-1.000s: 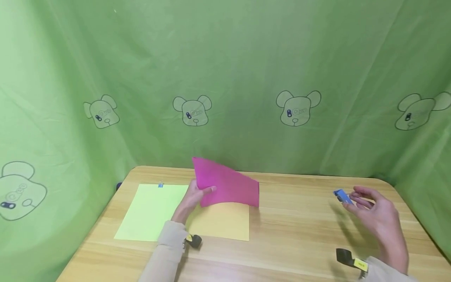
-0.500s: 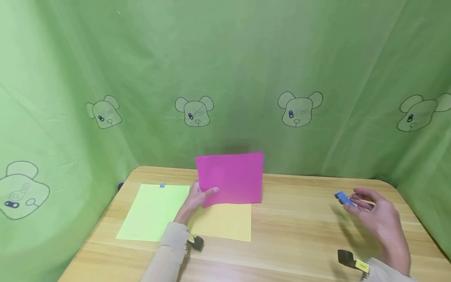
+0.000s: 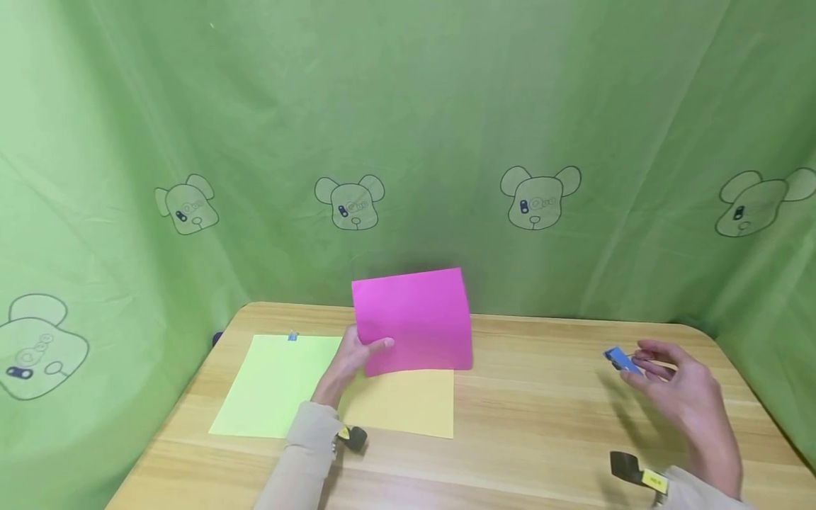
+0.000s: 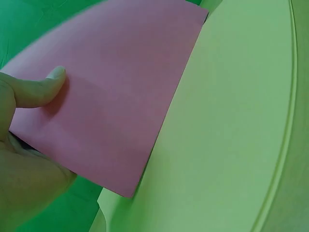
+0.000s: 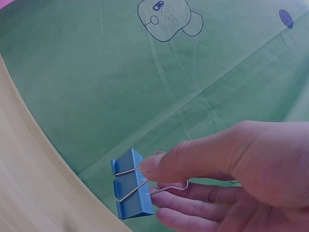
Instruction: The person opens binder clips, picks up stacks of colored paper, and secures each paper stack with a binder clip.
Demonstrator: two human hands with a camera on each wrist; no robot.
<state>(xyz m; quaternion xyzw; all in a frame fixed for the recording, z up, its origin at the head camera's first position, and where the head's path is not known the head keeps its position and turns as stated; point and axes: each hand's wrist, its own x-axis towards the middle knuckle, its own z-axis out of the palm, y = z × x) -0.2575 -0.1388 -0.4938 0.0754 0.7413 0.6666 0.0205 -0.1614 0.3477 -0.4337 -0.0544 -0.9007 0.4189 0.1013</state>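
Observation:
My left hand (image 3: 349, 356) pinches the left edge of magenta paper (image 3: 413, 319), thumb flat on its front and the other fingers hidden behind. The magenta paper stands raised and slightly bowed, its lower edge overlapping yellow-orange paper (image 3: 408, 407) on the table. In the left wrist view the thumb presses the magenta paper (image 4: 116, 87) above the paler sheets. Off to the right, my right hand (image 3: 682, 386) holds a blue binder clip (image 3: 621, 359) above the table. Up close, the right wrist view shows thumb and fingers on the wire handles of the binder clip (image 5: 131, 186).
Light green paper (image 3: 274, 389) lies at the left of the wooden table (image 3: 529, 425), with a small blue clip (image 3: 292, 336) on its top edge. A green curtain (image 3: 433, 142) with printed bear heads hangs right behind the table's far edge.
The magenta paper has swung from a drooping slant to more upright, its right side rising, then bending slightly back at the top. The right hand with the binder clip stays nearly still.

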